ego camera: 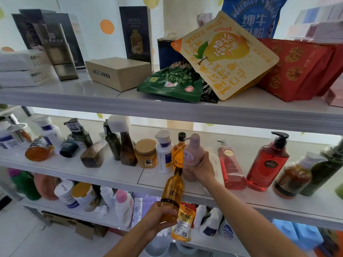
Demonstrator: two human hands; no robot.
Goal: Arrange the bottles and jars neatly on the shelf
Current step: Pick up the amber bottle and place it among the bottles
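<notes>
My left hand (pixel 159 217) grips an amber bottle with a dark cap (pixel 172 193), held in front of the middle shelf's edge (pixel 115 179). My right hand (pixel 199 168) is closed around a pale pink pump bottle (pixel 193 151) standing on the middle shelf. Beside it stand a second amber bottle (pixel 179 151), a white bottle with a flip cap (pixel 164 153) and a yellow jar (pixel 146 153). To the right are a pink bottle (pixel 231 164), a red pump bottle (pixel 267 162), a brown bottle (pixel 292 178) and a dark green one (pixel 326 167).
At the shelf's left, several bottles lie tipped over, among them an orange jar (pixel 38 151) and a brown bottle (pixel 94 154). The top shelf (pixel 92 100) carries boxes and snack bags. The lower shelf (pixel 111 218) holds more containers and a yellow packet (pixel 182 225).
</notes>
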